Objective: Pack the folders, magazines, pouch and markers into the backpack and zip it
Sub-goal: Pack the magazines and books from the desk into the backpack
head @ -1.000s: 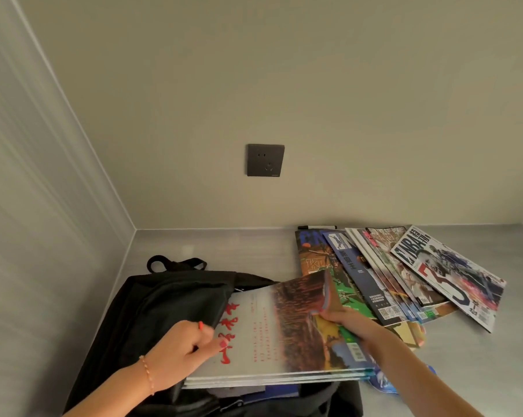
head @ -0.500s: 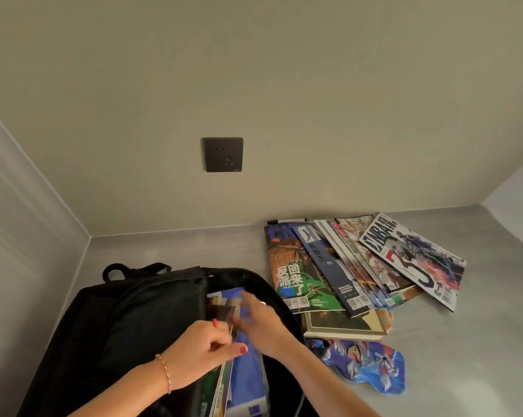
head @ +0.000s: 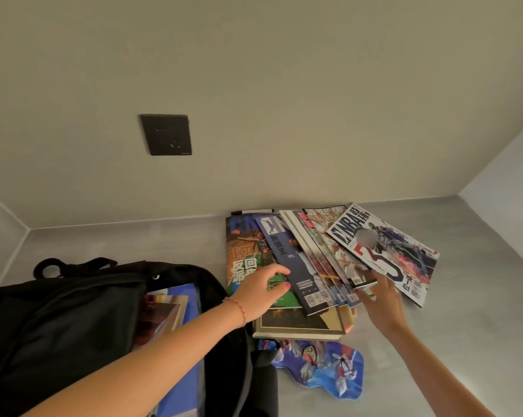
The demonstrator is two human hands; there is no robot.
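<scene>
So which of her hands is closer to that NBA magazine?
Right. The right hand touches the fanned stack just beside the NBA magazine's near edge; the left hand rests on the green magazine at the fan's far side.

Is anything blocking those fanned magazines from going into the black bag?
Nothing visible does. Both hands, left and right, already reach the fanned magazines, and the backpack lies right beside them with its mouth open, though magazines and a blue folder already fill part of it.
</scene>
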